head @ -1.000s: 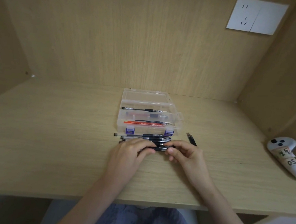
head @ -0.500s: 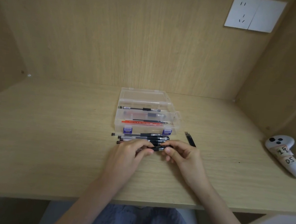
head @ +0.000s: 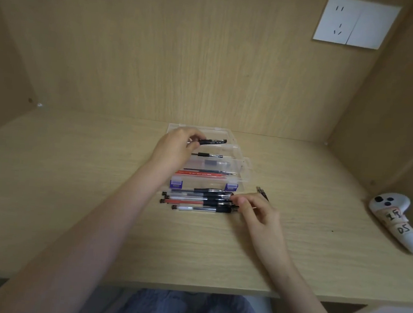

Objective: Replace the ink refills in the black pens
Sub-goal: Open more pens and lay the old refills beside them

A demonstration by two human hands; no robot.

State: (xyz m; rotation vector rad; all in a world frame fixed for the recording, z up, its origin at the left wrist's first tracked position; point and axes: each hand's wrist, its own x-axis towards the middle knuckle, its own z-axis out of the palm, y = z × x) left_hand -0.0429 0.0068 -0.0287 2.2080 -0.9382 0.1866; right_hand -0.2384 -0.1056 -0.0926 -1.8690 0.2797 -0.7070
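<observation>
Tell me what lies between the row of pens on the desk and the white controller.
In the head view, between the row of pens and the white controller: the right hand, small dark pieces, then bare desk.

Pen (head: 213,142) end hidden in left hand (head: 176,148)

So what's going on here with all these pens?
A person at a wooden desk is sorting out pens. The left hand holds a black pen piece over an open clear box that has refills inside. The right hand rests its fingertips at the end of a row of pens lying in front of the box. A white controller lies off to the right, untouched.
</observation>
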